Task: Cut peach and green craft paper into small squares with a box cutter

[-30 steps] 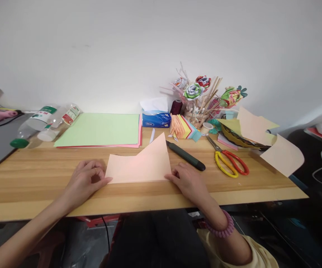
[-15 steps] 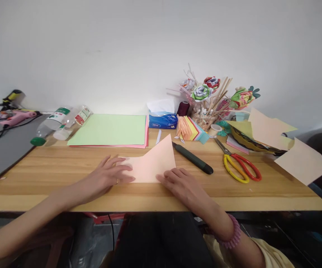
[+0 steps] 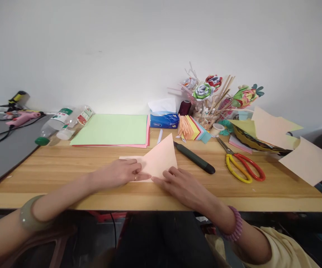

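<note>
A pale pink sheet of paper (image 3: 161, 156) lies folded on the table, with a tall pointed corner at the right and a low strip at the left. My left hand (image 3: 123, 173) rests on the strip, its fingers curled and the index finger pressing along the lower edge. From the right, my right hand (image 3: 180, 186) pins the lower right part of the paper; its fingers are bent together, the index finger reaching toward the left fingertip. Just right of the pointed corner lies a dark green utility knife (image 3: 196, 159). Scissors with yellow and red handles (image 3: 239, 162) are farther right.
Behind the paper are a stack of coloured paper (image 3: 112, 130), a blue tissue pack (image 3: 164, 120) and folded coloured papers (image 3: 193, 128). Paper flowers (image 3: 204, 91) stand at the back right by a basket (image 3: 257, 141) of sheets. Plastic bottles (image 3: 56, 123) and a pink glue gun (image 3: 24, 117) are left.
My left hand has slid right along the paper and its spread fingers have curled in. My right index finger has shifted slightly left, so both fingertips nearly meet.
</note>
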A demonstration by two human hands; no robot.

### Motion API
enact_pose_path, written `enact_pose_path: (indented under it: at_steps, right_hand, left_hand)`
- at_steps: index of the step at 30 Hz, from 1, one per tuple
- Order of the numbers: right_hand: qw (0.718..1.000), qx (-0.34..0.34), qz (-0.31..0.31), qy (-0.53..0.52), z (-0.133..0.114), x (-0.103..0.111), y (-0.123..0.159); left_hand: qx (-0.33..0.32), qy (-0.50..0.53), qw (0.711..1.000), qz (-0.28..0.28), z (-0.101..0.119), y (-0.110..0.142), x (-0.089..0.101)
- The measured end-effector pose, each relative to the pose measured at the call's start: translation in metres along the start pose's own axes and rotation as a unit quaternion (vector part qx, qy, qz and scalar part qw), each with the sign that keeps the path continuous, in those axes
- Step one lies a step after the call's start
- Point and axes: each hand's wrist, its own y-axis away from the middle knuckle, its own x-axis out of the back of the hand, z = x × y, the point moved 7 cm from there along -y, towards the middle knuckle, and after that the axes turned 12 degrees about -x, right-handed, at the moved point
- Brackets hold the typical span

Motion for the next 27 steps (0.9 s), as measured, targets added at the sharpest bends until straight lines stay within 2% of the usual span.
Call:
enact_pose_path:
  at_steps: [5, 16, 23, 27]
  right_hand:
    - [1.0, -0.001, -0.002, 0.012, 0.001, -0.002, 0.001]
    - [1.0, 0.012, 0.003, 0.027, -0.001, -0.002, 0.002]
    - [0.999, -0.004, 0.006, 0.034, -0.003, 0.0, 0.004]
    - [0.999, -0.019, 0.002, 0.032, 0.003, -0.001, 0.009]
  left_hand:
    - [-0.001, -0.036, 0.998, -0.043, 0.0, -0.001, -0.009]
    - [0.002, -0.046, 0.998, -0.05, 0.005, 0.0, -0.007]
    - [-0.002, -0.062, 0.997, -0.041, 0.01, -0.001, -0.006]
    - [-0.016, -0.1, 0.992, -0.073, 0.012, -0.003, -0.008]
